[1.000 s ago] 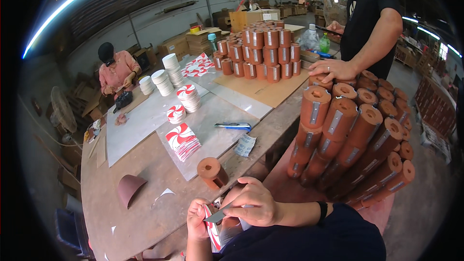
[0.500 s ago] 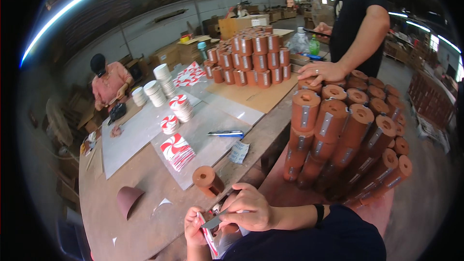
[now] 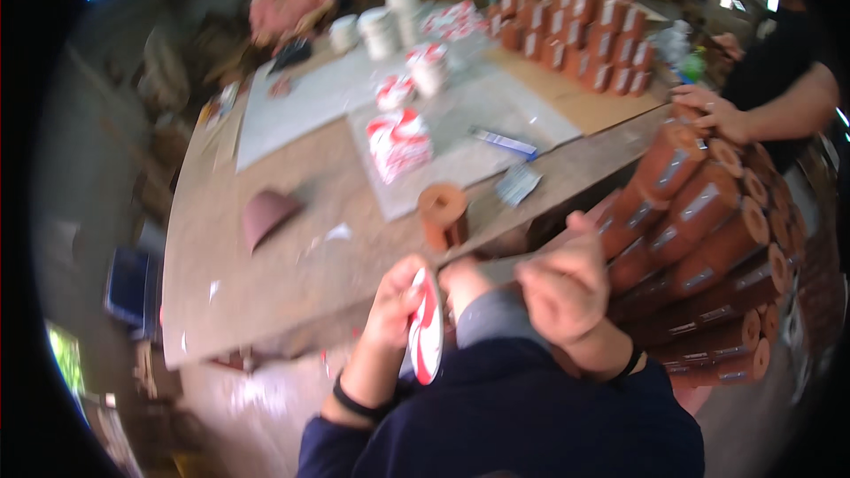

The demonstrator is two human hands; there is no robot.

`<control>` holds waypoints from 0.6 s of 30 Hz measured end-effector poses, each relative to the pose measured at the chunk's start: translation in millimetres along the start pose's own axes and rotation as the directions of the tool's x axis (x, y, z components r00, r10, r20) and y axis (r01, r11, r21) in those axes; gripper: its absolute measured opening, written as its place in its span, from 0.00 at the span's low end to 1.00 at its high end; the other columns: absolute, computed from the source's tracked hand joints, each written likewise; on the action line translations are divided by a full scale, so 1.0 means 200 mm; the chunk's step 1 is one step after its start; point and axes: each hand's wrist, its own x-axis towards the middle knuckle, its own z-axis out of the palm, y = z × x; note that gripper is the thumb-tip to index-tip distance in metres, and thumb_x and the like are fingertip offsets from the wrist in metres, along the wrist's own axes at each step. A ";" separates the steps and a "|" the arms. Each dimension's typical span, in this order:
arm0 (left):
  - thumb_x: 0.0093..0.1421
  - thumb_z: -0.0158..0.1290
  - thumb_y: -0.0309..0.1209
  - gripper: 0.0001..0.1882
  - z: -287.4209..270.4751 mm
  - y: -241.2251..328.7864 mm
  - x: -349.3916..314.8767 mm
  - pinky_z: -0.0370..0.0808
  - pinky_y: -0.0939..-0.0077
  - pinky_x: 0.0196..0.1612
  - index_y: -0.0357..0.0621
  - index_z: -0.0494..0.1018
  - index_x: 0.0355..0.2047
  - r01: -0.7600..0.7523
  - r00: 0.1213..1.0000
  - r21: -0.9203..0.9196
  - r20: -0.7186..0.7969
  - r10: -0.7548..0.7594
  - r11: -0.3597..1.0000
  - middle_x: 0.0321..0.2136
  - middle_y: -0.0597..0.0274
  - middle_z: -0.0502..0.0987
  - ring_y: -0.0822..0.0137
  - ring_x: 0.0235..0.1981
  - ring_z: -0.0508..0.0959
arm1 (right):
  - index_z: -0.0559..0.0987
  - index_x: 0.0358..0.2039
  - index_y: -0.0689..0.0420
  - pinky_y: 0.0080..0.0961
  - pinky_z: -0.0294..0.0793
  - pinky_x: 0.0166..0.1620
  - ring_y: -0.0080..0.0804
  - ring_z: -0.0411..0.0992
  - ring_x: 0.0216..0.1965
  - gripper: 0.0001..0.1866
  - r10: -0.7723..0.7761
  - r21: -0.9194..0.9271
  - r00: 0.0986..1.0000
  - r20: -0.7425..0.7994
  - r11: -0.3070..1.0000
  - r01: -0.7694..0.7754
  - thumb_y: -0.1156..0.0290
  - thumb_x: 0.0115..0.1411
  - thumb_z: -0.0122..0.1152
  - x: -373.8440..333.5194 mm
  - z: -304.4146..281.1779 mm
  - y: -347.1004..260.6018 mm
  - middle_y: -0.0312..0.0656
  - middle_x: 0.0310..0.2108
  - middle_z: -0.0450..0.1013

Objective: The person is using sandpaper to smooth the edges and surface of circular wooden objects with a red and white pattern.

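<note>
Disc [image 3: 426, 327]: red and white, steeply tilted, at the near side between your body and the table [image 3: 212, 292], left of centre.
Left hand [image 3: 395, 303]: closed on the disc, thumb and fingers pinching its far part.
Right hand [image 3: 567, 288]: to the right of the disc, apart from it; fingers appear closed on the blade, though blur hides the exact grip.
Blade [image 3: 496, 271]: grey, blurred, reaching left from the right hand; no contact with the disc is visible.
Blade work: the step appears to be dressing the disc's rim. Keep the pinch firm, hold the blade at a low, constant angle, and take short strokes. Turn the disc between strokes.
Caution: keep the left thumb behind the cutting line; a slip could nick it or score the printed face.
Brown cylinder [image 3: 444, 212]: upright on the table, beyond your hands; allow elbow clearance.
Change from earlier frame: the blade, then at the disc, now stands off to the right; the right hand is higher in view, and the disc shows more of its patterned face.
</note>
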 end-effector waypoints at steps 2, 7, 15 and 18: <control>0.53 0.52 0.34 0.13 0.04 0.02 0.02 0.52 0.78 0.14 0.41 0.62 0.31 0.003 1.000 0.039 0.025 -0.004 0.999 0.11 0.65 0.62 0.73 0.12 0.61 | 0.75 0.29 0.54 0.44 0.59 0.52 0.28 0.64 0.23 0.12 -0.020 0.004 0.999 0.026 1.000 0.020 0.83 0.42 0.58 0.01 -0.01 -0.02 0.34 0.25 0.65; 0.52 0.53 0.33 0.14 0.02 0.03 0.01 0.57 0.80 0.16 0.40 0.62 0.32 -0.043 0.998 0.090 -0.043 0.047 0.995 0.11 0.66 0.61 0.73 0.14 0.63 | 0.77 0.30 0.52 0.42 0.59 0.52 0.24 0.62 0.23 0.14 -0.068 0.099 0.997 0.044 0.993 0.064 0.82 0.41 0.60 -0.01 0.07 -0.07 0.33 0.26 0.65; 0.53 0.52 0.34 0.13 0.03 0.02 -0.01 0.56 0.80 0.15 0.40 0.61 0.29 -0.036 0.999 0.069 -0.005 0.037 0.997 0.11 0.66 0.61 0.73 0.12 0.61 | 0.79 0.30 0.48 0.40 0.58 0.53 0.21 0.62 0.26 0.14 -0.151 0.122 0.987 0.050 0.982 0.144 0.75 0.38 0.61 -0.05 0.09 -0.13 0.28 0.25 0.63; 0.53 0.52 0.34 0.13 0.03 0.02 -0.01 0.55 0.81 0.14 0.41 0.61 0.29 -0.035 0.999 0.078 -0.002 0.035 0.996 0.11 0.67 0.60 0.74 0.12 0.60 | 0.79 0.30 0.48 0.41 0.58 0.53 0.21 0.62 0.27 0.14 -0.160 0.119 0.986 0.038 0.981 0.155 0.75 0.38 0.61 -0.05 0.08 -0.14 0.27 0.24 0.63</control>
